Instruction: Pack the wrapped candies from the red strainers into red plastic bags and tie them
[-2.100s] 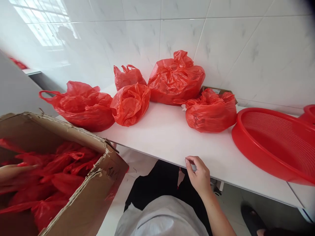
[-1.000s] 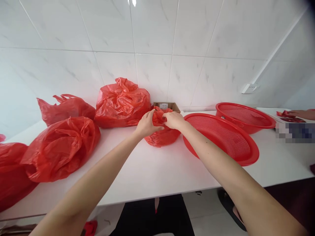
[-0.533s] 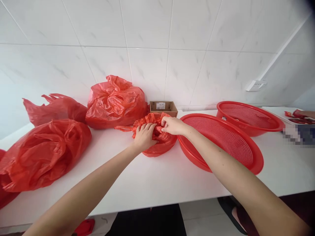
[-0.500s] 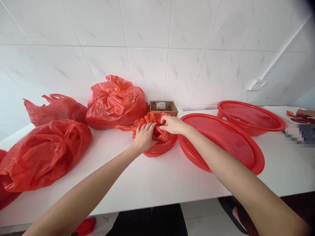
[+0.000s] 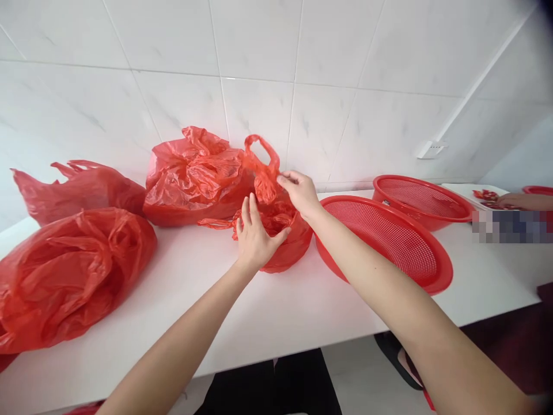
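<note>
Bag (image 5: pixel 296 245): red plastic, on the white surface (image 5: pixel 268 337), between the larger gathered bag (image 5: pixel 194 178) and the near basket (image 5: pixel 406 245).
Right hand (image 5: pixel 302 195): thumb and finger pinch looped red plastic (image 5: pixel 266 176), raised above the bag.
Left hand (image 5: pixel 254 242): fingers and thumb spread wide at the bag's near left; contact unclear.
Left end: crumpled bag (image 5: pixel 78 276) before a handled bag (image 5: pixel 82 193).
Right end: second basket (image 5: pixel 425 196); beyond, a co-worker's hand (image 5: pixel 522 200) beside red pieces (image 5: pixel 484 195).

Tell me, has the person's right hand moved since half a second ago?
Yes, the right hand went up: its fingertips were lower in the picture than the back rim of the nearer red basket, and now they are higher, pinching red plastic.
</note>
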The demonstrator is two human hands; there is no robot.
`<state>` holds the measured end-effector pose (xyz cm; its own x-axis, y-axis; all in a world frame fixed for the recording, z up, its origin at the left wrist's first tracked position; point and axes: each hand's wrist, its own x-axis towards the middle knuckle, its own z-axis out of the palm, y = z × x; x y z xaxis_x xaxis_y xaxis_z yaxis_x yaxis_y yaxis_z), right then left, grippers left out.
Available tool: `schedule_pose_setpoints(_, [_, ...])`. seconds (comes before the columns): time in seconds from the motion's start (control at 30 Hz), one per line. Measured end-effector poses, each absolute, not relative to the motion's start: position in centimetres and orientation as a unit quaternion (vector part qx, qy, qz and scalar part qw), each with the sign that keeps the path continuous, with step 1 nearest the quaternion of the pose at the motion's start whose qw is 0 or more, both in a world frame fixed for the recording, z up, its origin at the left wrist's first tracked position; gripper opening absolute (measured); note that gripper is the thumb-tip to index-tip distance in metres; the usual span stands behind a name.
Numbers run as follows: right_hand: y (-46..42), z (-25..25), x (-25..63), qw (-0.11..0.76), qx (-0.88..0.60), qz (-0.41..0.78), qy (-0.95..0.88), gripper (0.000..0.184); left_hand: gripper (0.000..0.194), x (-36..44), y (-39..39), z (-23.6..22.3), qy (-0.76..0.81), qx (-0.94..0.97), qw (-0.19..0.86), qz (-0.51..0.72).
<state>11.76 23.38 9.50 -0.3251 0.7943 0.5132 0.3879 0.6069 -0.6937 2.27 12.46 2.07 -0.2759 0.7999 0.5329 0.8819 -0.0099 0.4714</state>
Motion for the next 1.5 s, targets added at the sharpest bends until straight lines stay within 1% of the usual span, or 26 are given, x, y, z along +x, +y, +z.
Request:
schedule_pose_setpoints(0.07, [23.0, 10.8, 11.7, 0.542, -0.324, 0.328, -0.703, 0.029, 0.11, 3.2, 13.1, 2.4, -0.71, -0.626, 0.069, -0.314])
schedule_pose_setpoints(0.1, [22.6, 11.3, 11.8, 0.569, -0.296, 0.372, -0.671, 0.026, 0.105, 3.6, 13.5, 2.4, -0.707, -0.648, 0.074, -0.274])
schedule_pose_setpoints(0.13, [22.1, 11.9, 11.8, 0.576, -0.274, 0.405, -0.655, 0.024, 0.097, 3.9, 13.8, 2.4, -0.7, -0.669, 0.074, -0.24])
schedule_pose_setpoints(0.2, [21.0, 12.5, 12.2, 0.569, -0.243, 0.453, -0.642, 0.023, 0.074, 4.1, 14.4, 2.4, -0.684, -0.699, 0.065, -0.198])
schedule_pose_setpoints(0.3, [19.3, 12.4, 13.2, 0.544, -0.232, 0.486, -0.643, 0.024, 0.04, 2.6, 14.4, 2.8, -0.699, -0.702, 0.047, -0.128])
schedule_pose_setpoints(0.33, [18.8, 12.1, 13.6, 0.536, -0.236, 0.495, -0.642, 0.025, 0.034, 1.6, 14.0, 3.1, -0.713, -0.693, 0.04, -0.103])
schedule_pose_setpoints(0.47, [17.6, 10.5, 15.2, 0.523, -0.246, 0.526, -0.624, 0.025, 0.028, -4.2, 11.7, 4.8, -0.772, -0.635, 0.013, -0.02])
schedule_pose_setpoints(0.57, [16.8, 9.3, 16.0, 0.519, -0.255, 0.515, -0.633, 0.023, 0.025, -8.4, 9.7, 6.0, -0.807, -0.59, 0.032, -0.013])
schedule_pose_setpoints(0.6, [16.4, 8.9, 16.2, 0.52, -0.263, 0.497, -0.643, 0.023, 0.028, -9.3, 9.1, 6.2, -0.814, -0.578, 0.048, -0.023])
schedule_pose_setpoints(0.63, [15.9, 8.5, 16.4, 0.524, -0.271, 0.474, -0.654, 0.022, 0.035, -9.7, 8.4, 6.4, -0.821, -0.567, 0.066, -0.031])
schedule_pose_setpoints(0.7, [14.9, 7.6, 16.5, 0.534, -0.285, 0.428, -0.672, 0.02, 0.062, -9.2, 7.1, 6.5, -0.82, -0.557, 0.105, -0.081])
schedule_pose_setpoints(0.73, [14.3, 7.1, 16.4, 0.538, -0.29, 0.412, -0.675, 0.019, 0.076, -8.2, 6.4, 6.4, -0.808, -0.563, 0.117, -0.124])
schedule_pose_setpoints(0.77, [13.6, 6.7, 16.3, 0.542, -0.293, 0.405, -0.676, 0.019, 0.087, -6.9, 5.9, 6.3, -0.785, -0.575, 0.122, -0.197])
schedule_pose_setpoints(0.8, [13.0, 6.2, 16.2, 0.545, -0.292, 0.406, -0.673, 0.018, 0.09, -5.3, 5.3, 6.0, -0.738, -0.603, 0.106, -0.283])
schedule_pose_setpoints(0.83, [12.3, 5.7, 16.0, 0.547, -0.289, 0.414, -0.668, 0.017, 0.087, -3.7, 5.0, 5.7, -0.687, -0.629, 0.052, -0.36])
schedule_pose_setpoints(0.87, [11.6, 5.2, 15.9, 0.546, -0.286, 0.429, -0.661, 0.016, 0.079, -2.1, 4.7, 5.3, -0.639, -0.641, -0.04, -0.423])
schedule_pose_setpoints(0.9, [10.9, 4.7, 15.8, 0.54, -0.283, 0.446, -0.656, 0.015, 0.065, -0.9, 4.7, 4.8, -0.589, -0.641, -0.157, -0.467])
schedule_pose_setpoints(0.93, [10.3, 4.2, 15.8, 0.528, -0.282, 0.465, -0.652, 0.015, 0.051, 0.0, 4.7, 4.2, -0.546, -0.619, -0.258, -0.502])
schedule_pose_setpoints(0.97, [9.8, 3.8, 16.0, 0.517, -0.282, 0.483, -0.648, 0.015, 0.04, 0.4, 4.9, 3.6, -0.515, -0.591, -0.332, -0.525])
schedule_pose_setpoints(1.0, [9.5, 3.5, 16.2, 0.513, -0.285, 0.498, -0.639, 0.015, 0.033, 0.4, 5.0, 3.1, -0.498, -0.561, -0.376, -0.544])
schedule_pose_setpoints(1.07, [9.2, 2.9, 17.1, 0.536, -0.293, 0.514, -0.602, 0.015, 0.029, -0.6, 5.3, 2.2, -0.502, -0.508, -0.387, -0.583])
schedule_pose_setpoints(1.2, [9.6, 2.7, 18.9, 0.625, -0.298, 0.513, -0.508, 0.015, 0.032, -3.7, 4.8, 1.2, -0.517, -0.433, -0.388, -0.629])
schedule_pose_setpoints(1.3, [10.1, 3.1, 19.8, 0.672, -0.296, 0.498, -0.461, 0.017, 0.032, -4.9, 4.0, 0.8, -0.519, -0.399, -0.397, -0.644])
schedule_pose_setpoints(1.37, [10.3, 3.4, 20.4, 0.714, -0.308, 0.478, -0.409, 0.02, 0.032, -5.3, 3.5, 0.5, -0.518, -0.374, -0.383, -0.667])
schedule_pose_setpoints(1.43, [10.4, 3.6, 21.2, 0.738, -0.327, 0.46, -0.369, 0.022, 0.028, -5.6, 3.1, 0.1, -0.517, -0.351, -0.367, -0.689])
schedule_pose_setpoints(1.5, [10.2, 3.7, 22.3, 0.741, -0.339, 0.452, -0.364, 0.022, 0.019, -5.9, 2.5, 0.1, -0.517, -0.334, -0.36, -0.701])
